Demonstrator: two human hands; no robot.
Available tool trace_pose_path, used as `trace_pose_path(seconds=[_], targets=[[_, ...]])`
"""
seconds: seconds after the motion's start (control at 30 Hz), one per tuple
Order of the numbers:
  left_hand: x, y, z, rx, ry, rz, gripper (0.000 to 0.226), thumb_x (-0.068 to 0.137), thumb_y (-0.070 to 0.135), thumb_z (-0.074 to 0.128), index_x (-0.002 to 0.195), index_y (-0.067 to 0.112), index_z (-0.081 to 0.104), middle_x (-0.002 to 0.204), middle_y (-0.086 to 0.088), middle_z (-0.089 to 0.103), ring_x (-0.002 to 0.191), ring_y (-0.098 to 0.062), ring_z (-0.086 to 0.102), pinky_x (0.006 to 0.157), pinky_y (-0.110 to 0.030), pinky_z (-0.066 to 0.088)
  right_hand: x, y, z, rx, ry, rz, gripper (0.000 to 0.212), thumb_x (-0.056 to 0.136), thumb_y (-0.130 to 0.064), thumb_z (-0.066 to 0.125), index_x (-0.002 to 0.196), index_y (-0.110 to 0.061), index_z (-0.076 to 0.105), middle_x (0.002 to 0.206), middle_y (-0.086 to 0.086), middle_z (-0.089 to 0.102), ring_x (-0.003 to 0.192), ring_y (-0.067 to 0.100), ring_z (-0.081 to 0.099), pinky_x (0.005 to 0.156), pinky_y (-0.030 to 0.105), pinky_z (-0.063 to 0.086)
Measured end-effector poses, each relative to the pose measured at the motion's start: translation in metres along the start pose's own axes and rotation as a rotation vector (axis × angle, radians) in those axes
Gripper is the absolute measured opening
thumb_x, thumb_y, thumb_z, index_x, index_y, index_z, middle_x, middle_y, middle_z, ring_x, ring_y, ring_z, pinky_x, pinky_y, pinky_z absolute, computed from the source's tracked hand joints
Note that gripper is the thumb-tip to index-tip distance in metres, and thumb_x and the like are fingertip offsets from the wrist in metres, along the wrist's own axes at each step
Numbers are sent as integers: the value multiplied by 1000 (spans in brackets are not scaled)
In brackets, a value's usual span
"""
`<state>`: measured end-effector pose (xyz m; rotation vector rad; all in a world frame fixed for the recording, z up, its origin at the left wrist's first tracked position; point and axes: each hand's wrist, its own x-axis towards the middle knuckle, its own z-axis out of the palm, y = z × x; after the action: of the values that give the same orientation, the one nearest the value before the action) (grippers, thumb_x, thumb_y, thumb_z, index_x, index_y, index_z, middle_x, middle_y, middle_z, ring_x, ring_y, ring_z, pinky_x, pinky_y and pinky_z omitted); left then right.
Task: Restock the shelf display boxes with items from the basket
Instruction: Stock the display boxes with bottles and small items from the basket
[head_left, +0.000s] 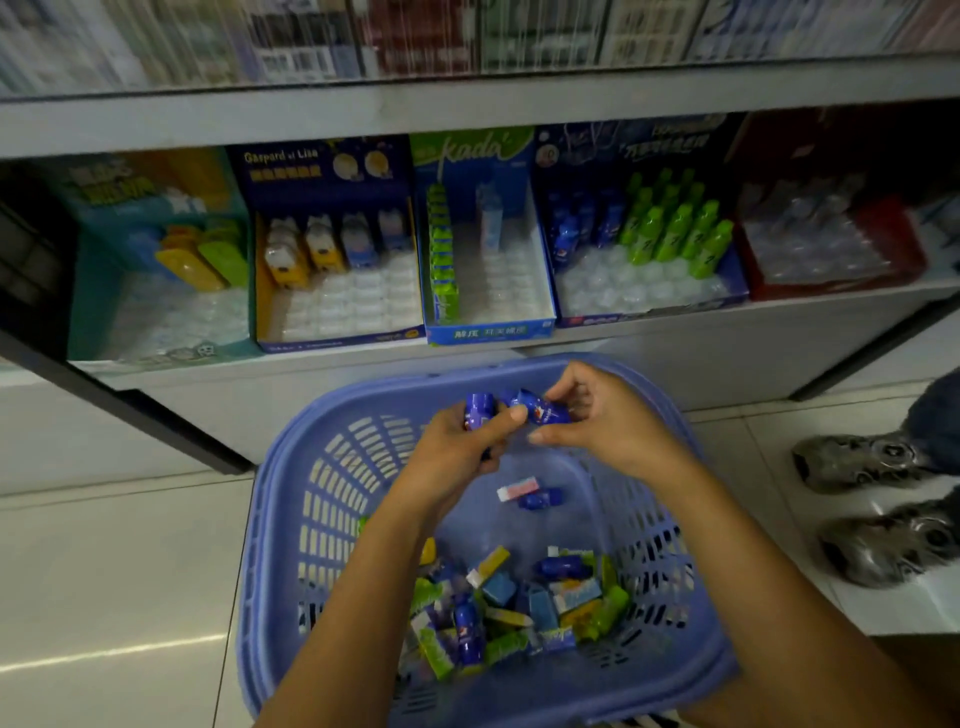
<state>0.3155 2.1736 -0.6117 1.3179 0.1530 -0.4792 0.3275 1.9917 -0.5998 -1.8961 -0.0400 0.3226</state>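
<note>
Presently left hand (457, 449) grips blue bottle (479, 409); right hand (605, 418) pinches second blue bottle (540, 408) crosswise; display box (649, 312) lies beyond right fingers (566, 385).

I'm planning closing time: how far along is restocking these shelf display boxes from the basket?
Early, it seems. Done: the bottle display box holds back rows only. In hand: the left hand grips a blue bottle-shaped item, the right hand pinches another, over the blue basket. Left: a pile of mixed items in the basket, bare front slots in every box; the red box seems empty.
</note>
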Motion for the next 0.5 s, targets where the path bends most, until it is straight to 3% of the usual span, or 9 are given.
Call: trace_pose_path(seconds=[0.07, 0.17, 0.27, 0.33, 0.5], targets=[[0, 13, 9, 24, 98, 111, 20, 76, 26, 76, 74, 12, 62, 49, 8, 46, 45, -6, 39, 43, -15, 34, 1, -11, -1, -10, 25, -43, 39, 61, -10, 86, 78, -22, 53, 84, 4, 64, 76, 13, 56, 73, 34, 47], [0, 30, 16, 144, 227, 244, 11, 78, 16, 76, 73, 18, 67, 47, 13, 56, 42, 2, 46, 44, -11, 38, 3, -24, -8, -11, -3, -67, 37, 61, -16, 87, 83, -22, 57, 80, -1, 61, 68, 8, 47, 65, 26, 43], [0, 50, 18, 308, 268, 316, 13, 74, 19, 79, 76, 18, 67, 48, 17, 57, 42, 5, 47, 47, -8, 38, 5, -41, -17, 4, -34, -146, 38, 70, -22, 81, 100, -34, 61, 85, -10, 65, 65, 5, 54, 63, 17, 47], [2, 64, 20, 344, 251, 342, 13, 75, 22, 78, 80, 18, 67, 46, 18, 56, 41, 4, 46, 47, -7, 37, 7, -55, -23, -51, -17, -215, 40, 76, -24, 77, 107, -42, 60, 89, -11, 64, 71, 4, 61, 69, 19, 52], [13, 93, 32, 388, 208, 398, 6, 83, 25, 71, 78, 23, 67, 42, 18, 53, 40, 4, 45, 45, -7, 35, 23, -77, -46, -141, 1, -303, 45, 81, -12, 71, 116, -37, 58, 101, -5, 61, 76, 16, 64, 74, 29, 56]])
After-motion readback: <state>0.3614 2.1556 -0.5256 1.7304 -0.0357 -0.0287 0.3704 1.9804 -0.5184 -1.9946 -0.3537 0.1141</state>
